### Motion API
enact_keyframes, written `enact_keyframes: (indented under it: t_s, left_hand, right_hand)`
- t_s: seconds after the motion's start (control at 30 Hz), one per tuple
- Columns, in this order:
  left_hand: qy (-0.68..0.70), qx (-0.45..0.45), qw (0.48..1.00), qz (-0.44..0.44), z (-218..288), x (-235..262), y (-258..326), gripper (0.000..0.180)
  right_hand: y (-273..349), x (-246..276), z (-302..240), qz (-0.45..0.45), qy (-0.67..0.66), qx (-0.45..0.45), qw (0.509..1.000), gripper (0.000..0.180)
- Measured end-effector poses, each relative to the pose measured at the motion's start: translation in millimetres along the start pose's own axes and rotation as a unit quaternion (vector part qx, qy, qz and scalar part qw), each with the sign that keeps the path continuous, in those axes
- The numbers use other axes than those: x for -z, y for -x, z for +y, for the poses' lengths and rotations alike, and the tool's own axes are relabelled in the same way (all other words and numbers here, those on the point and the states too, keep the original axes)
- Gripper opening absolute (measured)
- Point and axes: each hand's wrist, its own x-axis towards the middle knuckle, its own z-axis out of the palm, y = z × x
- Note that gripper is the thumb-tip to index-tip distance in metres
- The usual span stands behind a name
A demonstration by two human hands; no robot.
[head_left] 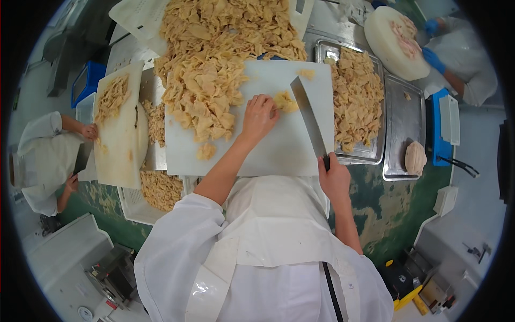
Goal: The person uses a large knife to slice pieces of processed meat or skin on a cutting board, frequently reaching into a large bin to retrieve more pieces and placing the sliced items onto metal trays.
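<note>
On the white cutting board point(263, 153) before me, my left hand point(259, 117) has its fingers bent and pressed together against a small piece of yellow skin point(286, 102), likely chicken skin. Its fingertips hide part of that piece. In my right hand point(335, 177) is the black handle of a broad-bladed knife point(309, 117). The blade stands tilted just right of the piece, apart from it. A large heap of similar pale yellow pieces point(204, 94) covers the board's left side and continues beyond it. One scrap point(306, 73) lies near the far right corner.
Right of the board sits a metal tray of pieces point(358, 99), then another tray point(399, 123) with a pale lump point(415, 158). A co-worker at left holds a knife point(82, 156) by another board point(115, 155). Blue-gloved hands point(433, 60) work at far right.
</note>
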Motion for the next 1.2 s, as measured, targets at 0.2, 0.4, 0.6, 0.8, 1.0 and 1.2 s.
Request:
enact_keyframes:
  t_s: [0.2,0.4,0.6,0.8,1.0,1.2]
  left_hand:
    - [-0.052,-0.064,0.996,0.026,25.3,-4.4,-29.0,0.024]
    - [-0.16,-0.024,0.967,-0.196,20.1,-26.3,-33.8,0.016]
    - [0.115,0.054,0.975,-0.183,23.5,-2.0,-62.9,0.021]
    - [0.247,0.266,0.922,-0.135,9.5,-13.3,-13.8,0.023]
    - [-0.089,-0.024,0.996,-0.017,5.2,-4.5,-15.2,0.02]
    - [-0.04,-0.112,0.968,-0.223,-6.3,4.4,-40.1,0.013]
  right_hand:
    - [3.1,-9.8,18.4,0.015,0.008,-0.03,0.999,0.028]
    - [12.4,-3.9,24.7,0.008,-0.042,-0.065,0.997,0.028]
    - [20.5,-10.1,27.8,0.018,-0.032,-0.068,0.997,0.028]
    - [11.5,-15.2,35.2,0.0,-0.022,-0.08,0.997,0.029]
    - [10.6,-6.8,31.1,0.008,-0.049,-0.078,0.996,0.031]
    - [7.4,-5.8,27.1,-0.001,-0.062,-0.076,0.995,0.03]
